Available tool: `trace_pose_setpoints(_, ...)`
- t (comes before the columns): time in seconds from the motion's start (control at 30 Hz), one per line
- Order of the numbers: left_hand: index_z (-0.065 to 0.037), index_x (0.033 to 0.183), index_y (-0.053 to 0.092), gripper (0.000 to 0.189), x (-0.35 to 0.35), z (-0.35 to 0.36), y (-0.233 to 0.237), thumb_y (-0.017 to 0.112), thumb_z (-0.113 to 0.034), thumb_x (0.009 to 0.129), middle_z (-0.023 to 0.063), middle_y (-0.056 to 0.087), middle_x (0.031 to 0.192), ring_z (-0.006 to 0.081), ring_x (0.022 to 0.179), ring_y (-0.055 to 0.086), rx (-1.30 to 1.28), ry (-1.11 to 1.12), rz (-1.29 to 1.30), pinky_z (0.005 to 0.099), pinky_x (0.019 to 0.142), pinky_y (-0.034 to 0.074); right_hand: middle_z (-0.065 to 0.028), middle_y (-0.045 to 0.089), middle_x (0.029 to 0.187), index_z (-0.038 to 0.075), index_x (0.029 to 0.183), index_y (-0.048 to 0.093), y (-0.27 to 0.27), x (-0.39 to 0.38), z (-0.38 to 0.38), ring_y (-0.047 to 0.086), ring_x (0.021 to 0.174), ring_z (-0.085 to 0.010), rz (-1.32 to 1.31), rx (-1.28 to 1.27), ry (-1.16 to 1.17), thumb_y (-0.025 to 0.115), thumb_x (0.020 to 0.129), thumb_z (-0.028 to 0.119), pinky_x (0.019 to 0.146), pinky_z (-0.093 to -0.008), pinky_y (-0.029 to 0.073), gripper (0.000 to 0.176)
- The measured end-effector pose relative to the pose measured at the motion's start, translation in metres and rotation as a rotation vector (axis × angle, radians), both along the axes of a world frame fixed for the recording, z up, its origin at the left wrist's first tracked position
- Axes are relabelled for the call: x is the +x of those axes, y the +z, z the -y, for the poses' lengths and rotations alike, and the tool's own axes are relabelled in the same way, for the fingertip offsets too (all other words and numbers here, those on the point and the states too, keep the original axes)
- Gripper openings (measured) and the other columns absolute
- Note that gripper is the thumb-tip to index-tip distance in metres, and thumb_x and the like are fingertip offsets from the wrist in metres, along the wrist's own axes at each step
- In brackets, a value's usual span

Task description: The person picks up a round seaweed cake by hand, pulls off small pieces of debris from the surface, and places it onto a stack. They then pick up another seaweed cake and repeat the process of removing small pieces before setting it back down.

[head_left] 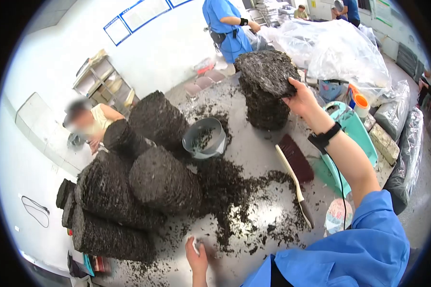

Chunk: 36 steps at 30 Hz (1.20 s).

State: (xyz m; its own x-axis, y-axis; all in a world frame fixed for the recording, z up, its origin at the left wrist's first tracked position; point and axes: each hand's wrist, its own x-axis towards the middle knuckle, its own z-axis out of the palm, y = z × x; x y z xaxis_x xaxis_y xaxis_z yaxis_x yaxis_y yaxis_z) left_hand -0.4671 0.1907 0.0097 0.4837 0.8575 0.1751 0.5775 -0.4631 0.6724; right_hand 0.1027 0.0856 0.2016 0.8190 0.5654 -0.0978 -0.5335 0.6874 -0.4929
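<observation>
My right hand (301, 97) grips the near edge of a dark, round, flaky sheet (268, 71) that looks like dried seaweed, thumb on top. The sheet is tilted over a stack of similar dark sheets (268, 112) at the back of the table. My left hand (197, 258) is low over the front of the table, fingers curled in. A small pale bit shows between its thumb and forefinger, too small to name. Dark flakes (220, 184) are strewn between the hands. A grey bowl (205, 138) with some flakes inside stands left of the stack.
Several dark rolled stacks (165, 179) are piled at left, with a seated person (103, 117) behind them. A brush (294, 167) and a teal dustpan (359, 138) are at right. Clear plastic sheeting (335, 48) and a standing person in blue (227, 26) are farther back.
</observation>
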Motion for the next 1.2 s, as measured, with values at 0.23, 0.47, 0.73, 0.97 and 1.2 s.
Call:
trace_pose_setpoints(0.23,0.009,0.144,0.024,0.072,-0.058,0.053,-0.027,0.053,-0.034,0.094,0.0324,0.022,0.149,0.0465,0.139,0.019,0.014,0.021,-0.348,0.0535,0.114,0.019,-0.0148,0.049,0.133,0.005,0.128,0.048,-0.031,0.095,-0.081,0.047,0.122,-0.0293,0.021,-0.231,-0.189,0.057,0.095,0.018,0.103,-0.0482,0.04,0.037)
trace_pose_setpoints(0.47,0.008,0.137,0.035,0.087,0.01,0.075,-0.009,0.069,-0.048,0.081,0.0332,0.028,0.145,0.0451,0.139,0.024,0.148,-0.378,-0.447,0.0595,0.112,0.016,-0.0186,0.031,0.148,0.001,0.142,0.028,-0.007,0.018,-0.01,0.038,0.133,-0.0335,-0.192,-0.201,0.021,0.053,0.093,0.011,0.11,-0.0501,0.034,0.056)
trace_pose_setpoints(0.73,-0.008,0.15,0.024,0.075,0.155,0.03,-0.009,0.053,-0.045,0.092,0.0236,0.009,0.157,0.0384,0.147,0.006,0.439,-0.73,-0.658,0.0639,0.112,0.012,-0.0183,0.05,0.115,0.004,0.125,0.049,-0.126,-0.191,0.168,0.054,0.107,-0.0365,1.66,-1.147,0.219,0.068,0.083,0.029,0.092,-0.0441,0.046,0.053)
trace_pose_setpoints(0.97,-0.004,0.138,0.042,0.066,0.175,0.136,-0.056,0.061,-0.029,0.08,0.02,0.037,0.146,0.0303,0.141,0.029,0.505,-1.646,-0.046,0.0571,0.114,0.02,-0.0234,0.053,0.114,0.002,0.138,0.035,-0.19,-0.236,0.196,0.056,0.106,-0.041,1.389,-1.482,0.248,0.073,0.069,0.024,0.091,-0.0453,0.048,0.083)
trace_pose_setpoints(1.2,-0.007,0.144,0.038,0.068,0.184,-0.011,0.031,0.057,-0.041,0.089,0.0094,0.035,0.151,0.0279,0.144,0.022,0.717,-0.777,-0.492,0.0614,0.112,0.019,-0.0206,0.055,0.119,0.002,0.137,0.04,-0.151,-0.197,0.156,0.056,0.108,-0.0382,1.672,-1.501,0.218,0.066,0.073,0.01,0.093,-0.0438,0.047,0.07)
